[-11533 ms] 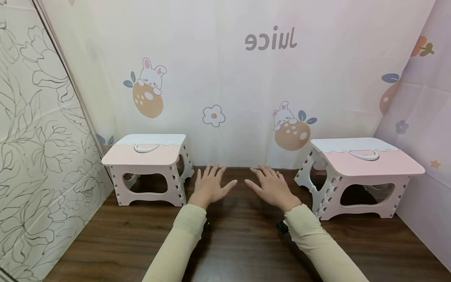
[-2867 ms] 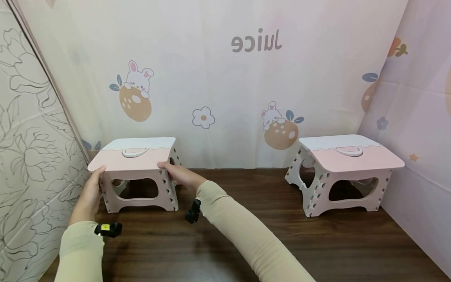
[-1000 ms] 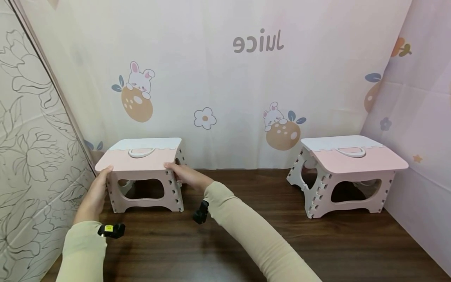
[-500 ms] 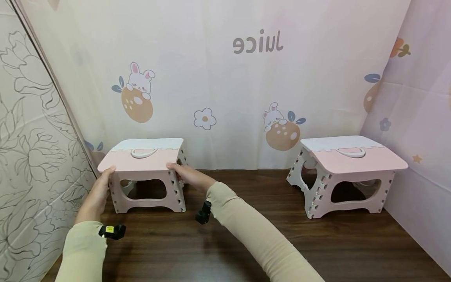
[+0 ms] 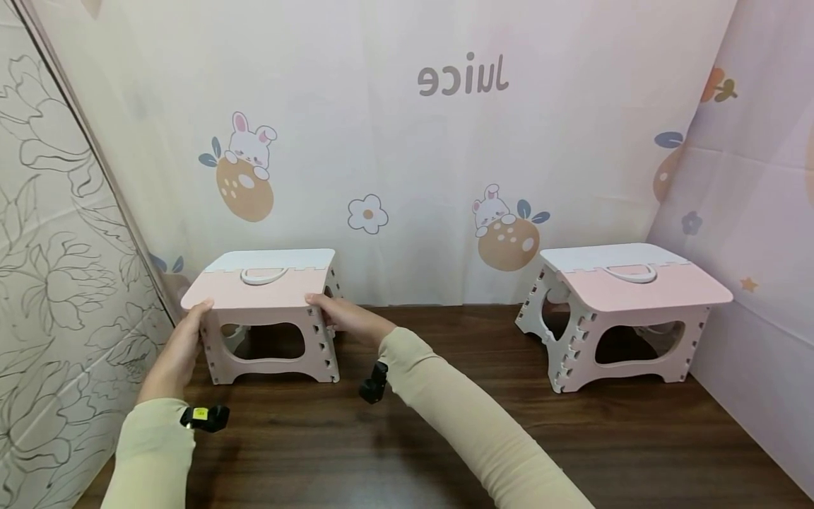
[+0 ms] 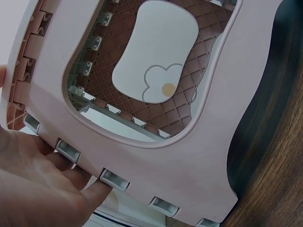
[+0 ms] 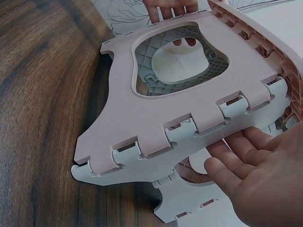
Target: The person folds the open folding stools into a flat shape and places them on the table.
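A pink and white folding stool (image 5: 254, 290) stands on its legs at the left, with a white carry handle on top. My left hand (image 5: 176, 353) grips its left side, thumb at the top's front corner. In the left wrist view the fingers of that left hand (image 6: 52, 179) lie along the hinged edge of the side panel. On the other side my right hand (image 5: 352, 319) holds the stool, thumb on the front right corner of the top. In the right wrist view the fingers of the right hand (image 7: 251, 161) press against the white side panel.
A second pink and white folding stool (image 5: 629, 318) stands upright at the right. Both are on a dark wooden table (image 5: 432, 424). Printed curtain (image 5: 413, 177) hangs behind, and a flower-patterned panel (image 5: 57, 283) rises close by the left hand.
Over 11 seconds ago both hands were spread between the stools; they have since gone to the left stool. In the last few seconds it has slid slightly right with both hands on it.
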`<state>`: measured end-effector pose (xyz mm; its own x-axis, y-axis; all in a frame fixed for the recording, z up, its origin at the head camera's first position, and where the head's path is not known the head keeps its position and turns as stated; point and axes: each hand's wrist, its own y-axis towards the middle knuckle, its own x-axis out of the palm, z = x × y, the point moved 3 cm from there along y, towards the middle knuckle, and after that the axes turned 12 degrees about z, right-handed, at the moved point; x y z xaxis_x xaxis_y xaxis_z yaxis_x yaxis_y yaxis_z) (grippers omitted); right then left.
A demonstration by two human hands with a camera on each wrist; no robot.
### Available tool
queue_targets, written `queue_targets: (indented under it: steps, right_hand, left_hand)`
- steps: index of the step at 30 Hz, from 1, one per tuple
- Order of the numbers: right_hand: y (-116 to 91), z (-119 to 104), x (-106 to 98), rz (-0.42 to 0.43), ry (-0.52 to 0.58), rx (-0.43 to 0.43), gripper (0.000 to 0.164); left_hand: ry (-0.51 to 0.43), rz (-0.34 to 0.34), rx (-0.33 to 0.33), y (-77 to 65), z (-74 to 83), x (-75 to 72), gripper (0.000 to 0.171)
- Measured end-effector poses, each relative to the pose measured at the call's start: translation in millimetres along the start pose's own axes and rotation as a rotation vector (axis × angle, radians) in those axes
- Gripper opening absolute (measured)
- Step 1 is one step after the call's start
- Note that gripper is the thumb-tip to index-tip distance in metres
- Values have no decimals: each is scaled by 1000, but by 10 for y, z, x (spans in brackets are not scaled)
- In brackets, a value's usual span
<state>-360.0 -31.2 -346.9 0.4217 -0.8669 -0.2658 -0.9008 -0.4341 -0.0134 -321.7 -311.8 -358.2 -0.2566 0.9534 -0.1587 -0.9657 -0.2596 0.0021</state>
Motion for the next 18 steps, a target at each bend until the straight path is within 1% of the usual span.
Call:
queue_targets:
  steps: [4,10,14,18]
  right_hand:
    - [-11,7,-27,-1,-6,8,74]
    - [-24,16,-67,2,-23,14,76]
    - [-22,41,-99,18,-46,31,80]
    - [-51,31,-115,12,-55,26,78]
  left_hand:
    - [0,-14,-2,11,1,29,91]
    - [-8,-32,21,18,11,69,88]
    - [4,-33,14,0,11,90,89]
    - [5,-37,13,-14,20,99,90]
